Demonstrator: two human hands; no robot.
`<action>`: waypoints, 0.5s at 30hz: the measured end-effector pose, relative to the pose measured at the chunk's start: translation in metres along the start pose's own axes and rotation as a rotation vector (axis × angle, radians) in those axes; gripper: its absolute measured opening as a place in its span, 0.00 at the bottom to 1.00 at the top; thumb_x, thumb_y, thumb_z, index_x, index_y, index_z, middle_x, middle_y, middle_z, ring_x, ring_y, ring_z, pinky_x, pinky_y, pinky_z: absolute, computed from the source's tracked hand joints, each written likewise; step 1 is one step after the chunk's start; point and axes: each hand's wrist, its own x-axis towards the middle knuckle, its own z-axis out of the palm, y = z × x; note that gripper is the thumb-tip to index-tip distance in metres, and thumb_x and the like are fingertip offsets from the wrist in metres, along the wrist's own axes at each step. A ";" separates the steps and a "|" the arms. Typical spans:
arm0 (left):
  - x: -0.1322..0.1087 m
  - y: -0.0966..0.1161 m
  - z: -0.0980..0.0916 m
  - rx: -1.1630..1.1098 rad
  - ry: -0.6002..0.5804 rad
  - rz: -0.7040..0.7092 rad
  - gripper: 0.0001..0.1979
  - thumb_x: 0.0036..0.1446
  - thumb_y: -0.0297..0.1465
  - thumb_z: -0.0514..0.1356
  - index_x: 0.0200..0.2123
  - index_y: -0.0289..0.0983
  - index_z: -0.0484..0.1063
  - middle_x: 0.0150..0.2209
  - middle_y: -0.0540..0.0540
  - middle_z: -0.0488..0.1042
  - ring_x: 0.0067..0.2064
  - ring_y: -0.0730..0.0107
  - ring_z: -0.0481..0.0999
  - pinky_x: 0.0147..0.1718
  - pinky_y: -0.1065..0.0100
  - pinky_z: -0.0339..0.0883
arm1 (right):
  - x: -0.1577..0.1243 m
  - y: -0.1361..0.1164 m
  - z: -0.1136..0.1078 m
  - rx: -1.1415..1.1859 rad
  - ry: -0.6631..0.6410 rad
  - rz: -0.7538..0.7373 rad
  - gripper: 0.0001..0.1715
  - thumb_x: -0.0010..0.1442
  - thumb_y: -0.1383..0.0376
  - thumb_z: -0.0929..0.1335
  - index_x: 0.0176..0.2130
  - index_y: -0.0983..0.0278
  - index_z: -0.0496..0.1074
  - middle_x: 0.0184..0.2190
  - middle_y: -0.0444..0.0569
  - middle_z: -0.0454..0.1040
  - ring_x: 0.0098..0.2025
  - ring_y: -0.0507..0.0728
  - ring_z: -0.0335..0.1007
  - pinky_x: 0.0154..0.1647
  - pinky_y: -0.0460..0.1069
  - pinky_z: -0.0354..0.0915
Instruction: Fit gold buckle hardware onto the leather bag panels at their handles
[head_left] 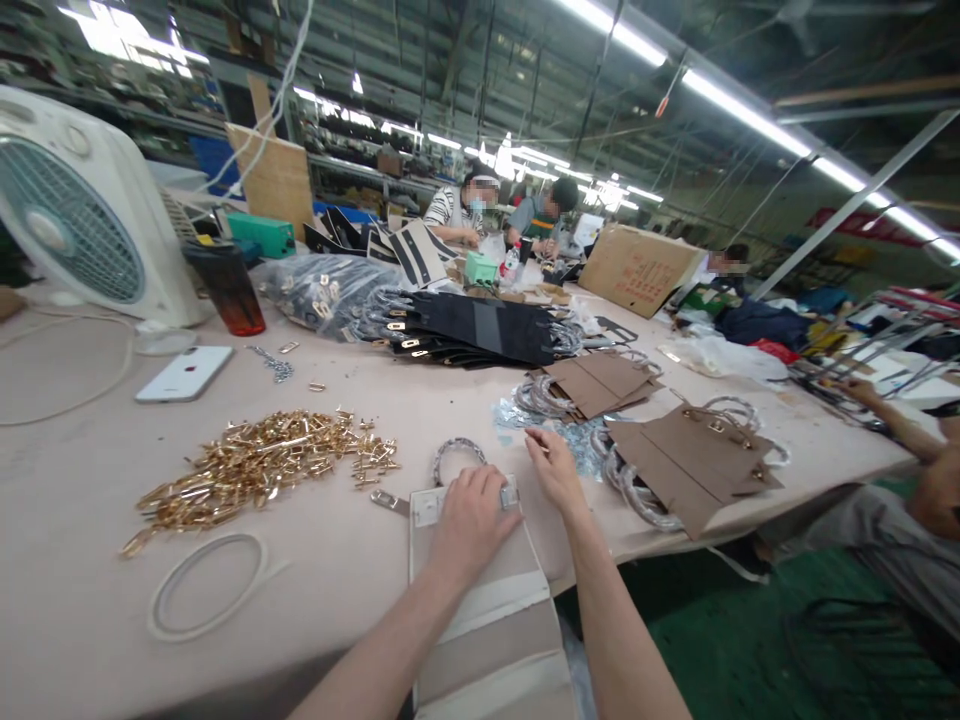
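My left hand [472,515] lies over the top end of a light grey-beige panel [499,620], its fingers pressing on the panel near a small metal piece [509,492]. A plastic-wrapped ring handle [459,450] sticks out beyond the panel's far edge, and a strap with a metal plate [390,501] sticks out at its left. My right hand [551,465] is raised just right of the panel, thumb and fingertips close together; whatever they hold, if anything, is too small to name. Bluish clear film pieces [574,440] lie behind that hand.
Left are gold hardware [277,465], a tape roll [206,590], a phone [185,373], a tumbler [229,290] and a fan [82,210]. Black panels [480,325] lie ahead, brown bag pieces [694,460] right. Other people sit beyond the table and at the right.
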 end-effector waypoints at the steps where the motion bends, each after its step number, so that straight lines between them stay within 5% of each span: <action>1: 0.000 0.000 0.000 0.005 0.000 -0.002 0.21 0.55 0.34 0.73 0.48 0.41 0.69 0.52 0.44 0.74 0.55 0.51 0.71 0.52 0.51 0.68 | 0.007 0.001 0.007 -0.040 -0.041 -0.020 0.20 0.69 0.55 0.64 0.52 0.61 0.78 0.51 0.56 0.78 0.51 0.61 0.74 0.52 0.55 0.70; 7: 0.000 0.000 0.001 0.019 -0.006 -0.001 0.21 0.55 0.34 0.73 0.48 0.41 0.70 0.51 0.44 0.74 0.54 0.51 0.71 0.51 0.51 0.69 | 0.027 0.005 0.037 -0.156 -0.119 -0.025 0.10 0.62 0.67 0.69 0.41 0.62 0.80 0.43 0.54 0.79 0.49 0.61 0.72 0.58 0.56 0.65; 15: -0.001 0.004 -0.004 0.025 -0.008 -0.005 0.22 0.55 0.35 0.73 0.49 0.41 0.69 0.51 0.45 0.74 0.54 0.52 0.71 0.52 0.52 0.69 | 0.030 0.007 0.038 -0.231 -0.122 0.057 0.03 0.58 0.69 0.71 0.31 0.63 0.76 0.36 0.51 0.76 0.42 0.59 0.70 0.51 0.52 0.64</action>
